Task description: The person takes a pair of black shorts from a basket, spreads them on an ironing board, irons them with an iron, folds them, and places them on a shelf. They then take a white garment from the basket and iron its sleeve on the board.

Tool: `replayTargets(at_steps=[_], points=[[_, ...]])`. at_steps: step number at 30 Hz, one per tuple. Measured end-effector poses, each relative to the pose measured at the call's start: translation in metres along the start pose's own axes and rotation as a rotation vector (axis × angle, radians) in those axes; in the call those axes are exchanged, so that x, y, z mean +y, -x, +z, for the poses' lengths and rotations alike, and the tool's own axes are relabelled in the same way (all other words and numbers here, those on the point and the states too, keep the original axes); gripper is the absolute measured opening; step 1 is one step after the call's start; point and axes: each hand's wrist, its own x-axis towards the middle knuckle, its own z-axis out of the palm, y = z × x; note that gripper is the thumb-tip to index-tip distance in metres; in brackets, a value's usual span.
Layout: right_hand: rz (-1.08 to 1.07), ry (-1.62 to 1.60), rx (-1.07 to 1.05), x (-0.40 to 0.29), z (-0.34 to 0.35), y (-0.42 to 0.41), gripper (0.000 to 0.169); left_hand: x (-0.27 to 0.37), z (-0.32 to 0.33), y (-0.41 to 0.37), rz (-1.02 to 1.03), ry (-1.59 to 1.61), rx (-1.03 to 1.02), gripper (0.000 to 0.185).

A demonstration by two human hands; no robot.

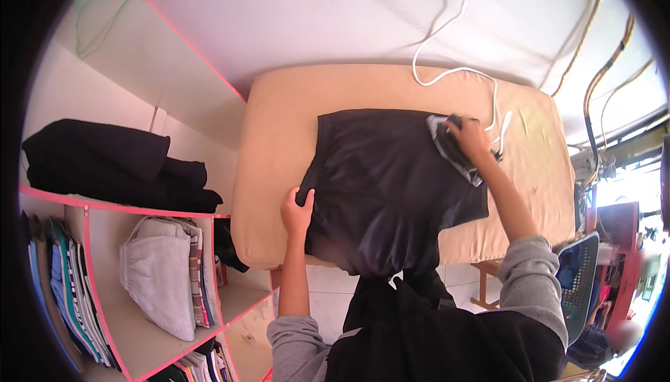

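Observation:
Black shorts (pixel 377 172) lie spread on a tan cloth-covered ironing table (pixel 282 99), with their lower part hanging over the near edge. My right hand (pixel 466 136) grips a clothes iron (pixel 450 146), which rests on the right side of the black cloth. A white cord (pixel 460 69) runs from the iron's rear across the table and up the wall. At the left edge of the cloth, my left hand (pixel 299 209) pinches the dark fabric between thumb and fingers.
On the left stand pink-edged shelves (pixel 152 324) with folded clothes (pixel 159 272) and a black cloth pile (pixel 115 167) on top. A green plastic basket (pixel 581 293) is at the right, near a sewing machine (pixel 591 165). Farther right, a person (pixel 596 340) is partly visible.

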Motion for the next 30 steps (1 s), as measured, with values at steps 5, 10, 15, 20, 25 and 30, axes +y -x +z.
replayTargets(at_steps=[5, 10, 15, 20, 25, 30], points=[[0.107, -0.172, -0.088, 0.070, -0.010, -0.009, 0.062, 0.048, 0.004, -0.002, 0.089, -0.336, 0.152, 0.057], [-0.148, -0.118, -0.223, 0.011, -0.021, 0.102, 0.060, 0.104, 0.039, 0.005, 0.381, -0.195, -0.080, 0.054], [-0.360, 0.020, -0.204, 0.012, -0.007, 0.160, 0.057, 0.109, 0.094, 0.015, 0.489, -0.457, -0.350, 0.066], [0.078, -0.033, -0.127, 0.065, -0.031, 0.103, 0.057, 0.106, 0.090, 0.003, 0.423, -0.541, -0.511, 0.069], [-0.129, -0.012, -0.117, 0.057, -0.040, 0.097, 0.056, 0.118, 0.085, -0.019, 0.464, -0.454, -0.467, 0.067], [-0.578, 0.068, -0.252, 0.020, -0.002, 0.100, 0.056, 0.103, 0.113, -0.043, 0.466, -0.629, -0.403, 0.067]])
